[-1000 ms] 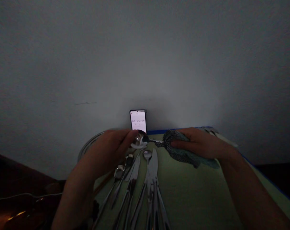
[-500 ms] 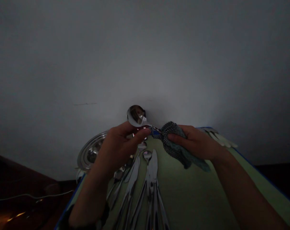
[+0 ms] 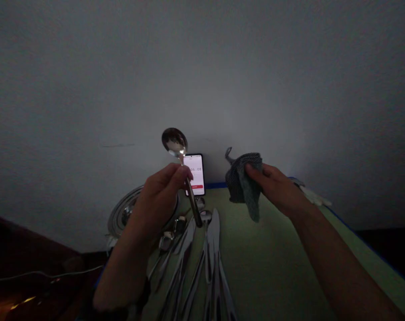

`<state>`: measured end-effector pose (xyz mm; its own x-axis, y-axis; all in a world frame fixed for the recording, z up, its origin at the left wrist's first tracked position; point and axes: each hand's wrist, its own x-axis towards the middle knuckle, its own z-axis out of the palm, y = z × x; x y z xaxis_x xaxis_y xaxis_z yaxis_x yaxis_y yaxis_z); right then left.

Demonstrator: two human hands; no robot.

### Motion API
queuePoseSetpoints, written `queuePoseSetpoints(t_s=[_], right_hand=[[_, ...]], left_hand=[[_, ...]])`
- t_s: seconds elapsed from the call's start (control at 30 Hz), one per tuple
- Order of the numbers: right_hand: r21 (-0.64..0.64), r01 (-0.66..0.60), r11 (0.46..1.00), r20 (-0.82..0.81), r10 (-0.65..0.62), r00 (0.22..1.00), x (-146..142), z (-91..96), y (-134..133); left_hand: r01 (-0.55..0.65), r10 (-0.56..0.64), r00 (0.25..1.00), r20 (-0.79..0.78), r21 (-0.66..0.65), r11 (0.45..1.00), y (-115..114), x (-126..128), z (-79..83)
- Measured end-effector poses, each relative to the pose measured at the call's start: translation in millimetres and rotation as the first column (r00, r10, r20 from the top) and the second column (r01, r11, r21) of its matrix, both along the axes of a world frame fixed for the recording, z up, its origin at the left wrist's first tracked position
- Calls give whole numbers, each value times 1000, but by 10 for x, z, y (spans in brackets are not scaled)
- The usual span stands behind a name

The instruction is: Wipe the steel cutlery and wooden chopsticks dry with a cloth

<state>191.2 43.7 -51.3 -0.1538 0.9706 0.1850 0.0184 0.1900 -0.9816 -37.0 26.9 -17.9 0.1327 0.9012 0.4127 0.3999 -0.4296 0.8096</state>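
Observation:
A large metal spoon (image 3: 175,141) is pinched at its neck by my left hand (image 3: 162,191), bowl up and handle slanting down to the right. My right hand (image 3: 278,187) is closed on a crumpled dark grey cloth (image 3: 243,178), held up off the table and apart from the spoon. Below the hands lie several metal knives (image 3: 215,227) and smaller spoons (image 3: 205,217), handles toward me. Part of a round metal bowl (image 3: 117,218) is hidden behind my left forearm.
A phone (image 3: 197,174) with a lit timer screen leans on the grey wall (image 3: 202,80) behind the green table (image 3: 272,267). White gloves (image 3: 314,196) lie at the back right edge. A white cable (image 3: 45,273) runs at the lower left.
The cloth has come off the spoon's handle and moved apart to the right. My left hand has tilted the spoon upright and moved it left, uncovering the phone.

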Motion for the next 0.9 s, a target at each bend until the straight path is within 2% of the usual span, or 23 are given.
queuePoseSetpoints(t_s=[0.07, 0.13, 0.2, 0.27, 0.37, 0.53, 0.63, 0.7, 0.77, 0.83, 0.9], right_hand=[[-53, 42, 998, -327, -57, 943, -28, -9, 48], [-119, -1, 993, -531, -63, 845, -68, 6, 73], [-166, -81, 983, -636, -45, 770, -101, 27, 79], [-173, -151, 973, -695, -12, 719, -124, 40, 74], [-164, -206, 965, -717, 27, 697, -155, 43, 59], [-211, -243, 947, -672, 40, 739, -226, 45, 14], [-177, -261, 949, -633, 94, 769, -251, 18, -10], [-149, -275, 950, -554, 150, 819, -257, -20, -22], [-110, -269, 957, -419, 201, 886, -259, -62, -32], [-52, -238, 970, -203, 223, 954, -262, -95, -36], [34, -141, 989, 76, 138, 988, -268, -112, -32]], left_hand=[[116, -125, 986, -114, -78, 990, -15, -5, 5], [156, -188, 954, -232, -151, 976, -40, 13, 10], [130, -174, 915, -363, -143, 981, -63, 33, 17], [106, -133, 867, -481, -81, 991, -80, 43, 32], [99, -118, 817, -564, -64, 993, -99, 38, 60], [104, -144, 788, -599, -100, 990, -114, 43, 58], [96, -160, 766, -622, -135, 986, -99, 72, 24], [76, -154, 753, -640, -147, 986, -85, 98, 7], [68, -147, 738, -659, -144, 987, -75, 119, 1], [72, -140, 721, -678, -128, 989, -70, 127, -1], [94, -145, 703, -697, -110, 989, -73, 118, -7]])
